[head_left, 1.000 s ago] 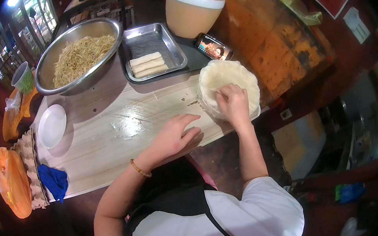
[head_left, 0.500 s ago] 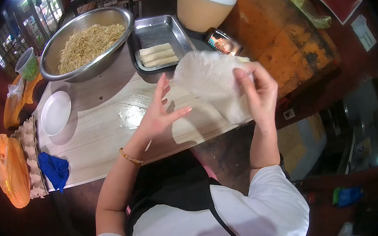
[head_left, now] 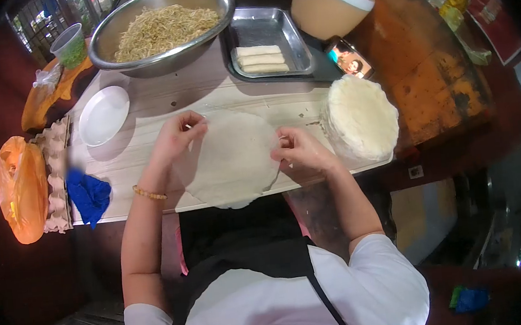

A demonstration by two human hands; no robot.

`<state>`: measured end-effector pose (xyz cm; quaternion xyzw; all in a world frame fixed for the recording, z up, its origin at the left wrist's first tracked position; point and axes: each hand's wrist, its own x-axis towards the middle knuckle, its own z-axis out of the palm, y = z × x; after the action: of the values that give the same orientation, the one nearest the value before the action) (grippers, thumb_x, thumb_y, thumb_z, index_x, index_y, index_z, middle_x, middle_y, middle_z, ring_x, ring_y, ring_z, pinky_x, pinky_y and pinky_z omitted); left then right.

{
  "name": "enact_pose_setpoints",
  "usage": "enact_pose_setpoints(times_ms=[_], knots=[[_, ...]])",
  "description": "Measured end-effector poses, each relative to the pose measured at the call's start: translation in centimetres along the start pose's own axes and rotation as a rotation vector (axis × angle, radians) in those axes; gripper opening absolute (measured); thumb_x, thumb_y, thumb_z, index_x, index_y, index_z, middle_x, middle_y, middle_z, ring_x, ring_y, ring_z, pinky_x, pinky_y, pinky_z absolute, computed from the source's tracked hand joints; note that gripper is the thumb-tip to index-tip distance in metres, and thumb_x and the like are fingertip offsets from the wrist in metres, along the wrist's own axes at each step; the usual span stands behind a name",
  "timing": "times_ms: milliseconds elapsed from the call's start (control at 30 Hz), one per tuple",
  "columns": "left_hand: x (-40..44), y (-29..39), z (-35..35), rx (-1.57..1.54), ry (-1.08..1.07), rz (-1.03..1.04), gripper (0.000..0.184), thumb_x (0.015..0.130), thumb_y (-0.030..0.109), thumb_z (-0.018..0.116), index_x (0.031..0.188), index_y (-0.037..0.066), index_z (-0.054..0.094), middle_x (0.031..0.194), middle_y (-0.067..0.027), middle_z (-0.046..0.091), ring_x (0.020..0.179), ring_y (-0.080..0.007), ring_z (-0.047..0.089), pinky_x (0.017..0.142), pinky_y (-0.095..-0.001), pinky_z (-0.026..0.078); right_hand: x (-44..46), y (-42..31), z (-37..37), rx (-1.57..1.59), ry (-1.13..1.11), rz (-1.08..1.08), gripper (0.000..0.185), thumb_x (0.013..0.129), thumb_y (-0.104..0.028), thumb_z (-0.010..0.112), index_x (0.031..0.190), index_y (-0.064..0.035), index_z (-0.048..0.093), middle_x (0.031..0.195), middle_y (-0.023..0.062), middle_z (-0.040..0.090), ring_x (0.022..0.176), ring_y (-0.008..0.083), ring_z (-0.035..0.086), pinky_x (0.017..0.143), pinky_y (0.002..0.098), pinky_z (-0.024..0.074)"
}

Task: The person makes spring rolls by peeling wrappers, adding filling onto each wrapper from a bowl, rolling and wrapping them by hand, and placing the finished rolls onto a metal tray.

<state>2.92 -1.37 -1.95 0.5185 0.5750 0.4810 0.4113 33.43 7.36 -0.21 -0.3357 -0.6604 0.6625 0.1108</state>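
A thin round spring roll wrapper (head_left: 232, 159) is spread at the front of the table, its near edge reaching the table's edge. My left hand (head_left: 179, 134) pinches its upper left edge, and my right hand (head_left: 300, 148) pinches the right edge. To the right stands a stack of round wrappers (head_left: 363, 117). Several rolled spring rolls (head_left: 260, 59) lie side by side in a metal tray (head_left: 285, 28) beyond my hands. A steel bowl (head_left: 99, 52) at the back left is heaped with bean sprouts (head_left: 166, 30).
A white oval plate (head_left: 104, 116) lies at left, near a blue cloth (head_left: 90, 196), an egg carton (head_left: 56, 176) and an orange plastic bag (head_left: 21, 188). Behind are a green-filled plastic cup (head_left: 71, 48), a lit phone (head_left: 349, 59) and a beige lidded container (head_left: 330, 2).
The wrapper has moved from the air at right down onto the table in front of me. My left hand, open before, now grips its edge. The wrapper stack has come into clear view.
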Motion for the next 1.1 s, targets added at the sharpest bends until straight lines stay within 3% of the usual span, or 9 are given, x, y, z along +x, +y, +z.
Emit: enact_pose_setpoints(times_ms=[367,467,500,533,600,700,800,867,1100], knots=[[5.5,-0.1,-5.8,0.359,0.295,0.175,0.017,0.089,0.011,0.069,0.100,-0.002,0.069,0.084,-0.0025,0.067,0.075,-0.0082,0.058,0.065,-0.0250,0.049,8.4,-1.0,2.5,0.010,0.110,-0.189,0.020,0.084,-0.005,0.065,0.102,0.0009,0.059,0.085,0.0069,0.064,0.078,0.0152,0.065,0.063,0.0288,0.0562],[6.5,1.1,-5.9,0.431,0.324,0.157,0.018,0.089,0.013,0.070,0.102,0.000,0.069,0.086,-0.0079,0.069,0.077,-0.0141,0.063,0.071,-0.0279,0.052,9.1,-0.7,1.7,-0.100,0.256,-0.229,0.029,0.084,-0.008,0.068,0.111,-0.0016,0.059,0.095,0.0102,0.064,0.080,0.0157,0.065,0.064,0.0289,0.0558],[7.0,0.4,-5.7,0.478,0.392,0.224,0.020,0.087,0.016,0.071,0.102,0.002,0.070,0.089,-0.0114,0.069,0.079,-0.0214,0.065,0.073,-0.0324,0.052,8.8,-0.5,1.7,-0.071,0.324,-0.284,0.032,0.085,-0.009,0.069,0.115,-0.0026,0.058,0.099,0.0117,0.064,0.082,0.0171,0.066,0.065,0.0296,0.0557],[7.3,0.2,-5.6,0.522,0.456,0.291,0.022,0.085,0.019,0.072,0.102,0.004,0.070,0.091,-0.0149,0.068,0.081,-0.0287,0.067,0.076,-0.0368,0.053,7.7,-1.0,1.7,-0.238,0.425,-0.397,0.036,0.085,-0.010,0.070,0.118,-0.0036,0.058,0.103,0.0129,0.064,0.087,0.0199,0.065,0.069,0.0316,0.0555],[6.9,1.0,-5.2,0.554,0.467,0.275,0.023,0.085,0.019,0.071,0.102,0.004,0.070,0.095,-0.0145,0.067,0.084,-0.0292,0.066,0.077,-0.0372,0.053,3.8,-3.0,1.2,-0.502,0.601,-0.489,0.040,0.084,-0.013,0.071,0.121,-0.0052,0.058,0.109,0.0147,0.063,0.096,0.0256,0.063,0.079,0.0356,0.0538],[6.3,1.9,-4.3,0.552,0.428,0.273,0.023,0.086,0.019,0.070,0.103,0.003,0.069,0.101,-0.0141,0.065,0.087,-0.0295,0.066,0.079,-0.0375,0.053,-1.8,-4.0,-2.0,-0.752,0.786,-0.391,0.038,0.083,-0.014,0.072,0.118,-0.0041,0.061,0.112,0.0149,0.062,0.101,0.0294,0.060,0.089,0.0390,0.0496],[6.0,3.0,-2.5,0.499,0.349,0.320,0.022,0.087,0.018,0.069,0.103,0.002,0.069,0.105,-0.0142,0.064,0.090,-0.0297,0.065,0.080,-0.0374,0.052,-6.7,-3.9,-5.1,-0.816,0.940,-0.413,0.037,0.080,-0.012,0.075,0.113,-0.0018,0.063,0.111,0.0150,0.061,0.099,0.0303,0.060,0.089,0.0403,0.0491],[6.3,4.1,-1.1,0.479,0.305,0.347,0.022,0.087,0.017,0.069,0.103,0.002,0.069,0.107,-0.0142,0.064,0.091,-0.0301,0.065,0.080,-0.0374,0.052,-8.9,-2.9,-7.0,-1.048,1.021,-0.263,0.038,0.075,-0.009,0.077,0.109,0.0011,0.064,0.106,0.0146,0.059,0.098,0.0308,0.059,0.089,0.0400,0.0492],[7.8,6.6,5.1,0.459,0.078,0.382,0.019,0.088,0.017,0.067,0.099,0.003,0.069,0.110,-0.0128,0.064,0.102,-0.0305,0.062,0.088,-0.0384,0.049,-10.1,-1.2,-8.9,-0.724,0.929,-0.273,0.025,0.075,-0.003,0.076,0.097,0.0031,0.067,0.097,0.0124,0.057,0.092,0.0266,0.060,0.077,0.0356,0.0532]])
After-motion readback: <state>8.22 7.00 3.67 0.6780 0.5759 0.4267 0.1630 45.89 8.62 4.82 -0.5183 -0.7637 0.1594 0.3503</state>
